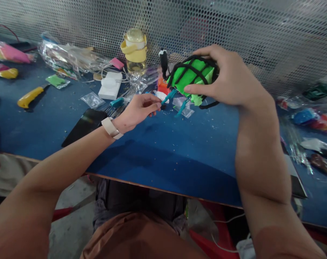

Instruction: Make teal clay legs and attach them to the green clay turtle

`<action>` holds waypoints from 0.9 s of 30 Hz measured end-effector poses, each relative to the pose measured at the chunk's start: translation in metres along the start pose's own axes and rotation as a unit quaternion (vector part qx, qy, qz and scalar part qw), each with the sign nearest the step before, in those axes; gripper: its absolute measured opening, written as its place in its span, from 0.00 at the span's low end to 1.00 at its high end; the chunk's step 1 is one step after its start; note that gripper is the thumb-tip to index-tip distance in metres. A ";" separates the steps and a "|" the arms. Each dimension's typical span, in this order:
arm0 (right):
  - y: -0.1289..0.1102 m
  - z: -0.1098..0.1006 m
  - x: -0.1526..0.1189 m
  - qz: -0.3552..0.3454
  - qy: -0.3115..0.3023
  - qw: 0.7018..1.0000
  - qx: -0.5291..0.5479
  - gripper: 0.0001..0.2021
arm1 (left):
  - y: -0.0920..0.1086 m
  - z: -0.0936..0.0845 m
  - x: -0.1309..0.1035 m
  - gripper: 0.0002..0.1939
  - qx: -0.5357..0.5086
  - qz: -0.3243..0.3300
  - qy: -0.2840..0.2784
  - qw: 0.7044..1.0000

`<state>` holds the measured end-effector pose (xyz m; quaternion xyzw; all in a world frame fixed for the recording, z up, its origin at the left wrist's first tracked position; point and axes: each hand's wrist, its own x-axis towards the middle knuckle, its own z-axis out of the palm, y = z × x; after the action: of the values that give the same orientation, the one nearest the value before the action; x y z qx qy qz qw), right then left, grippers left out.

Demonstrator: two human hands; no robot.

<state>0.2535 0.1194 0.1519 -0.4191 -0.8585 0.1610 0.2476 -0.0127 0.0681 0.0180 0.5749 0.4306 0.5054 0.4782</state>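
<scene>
My right hand (228, 77) grips a bright green foam piece wrapped in black cords (191, 73), held above the blue table (166, 151). My left hand (137, 109), with a pale watch strap at the wrist, pinches a thin teal strip (168, 96) whose far end reaches up to the green piece's lower left edge. More teal strips (181, 108) lie on a small clear bag just below the green piece.
A black phone (83, 126) lies by my left wrist. Behind it are a white box (110, 85), a yellow bottle (135, 48), clear plastic bags (68, 57), and a yellow-handled knife (30, 97). Coloured packets (314, 118) crowd the right side. A perforated metal screen (260, 32) backs the table.
</scene>
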 end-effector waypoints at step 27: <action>0.009 0.016 0.005 -0.046 -0.125 0.985 -0.108 0.42 | -0.005 -0.007 -0.005 0.16 0.472 0.112 -0.109 0.868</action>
<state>0.2484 0.1276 0.1358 -0.3800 -0.9135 0.1065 0.0989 -0.0198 0.0652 0.0121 0.8277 0.4957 0.2261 0.1345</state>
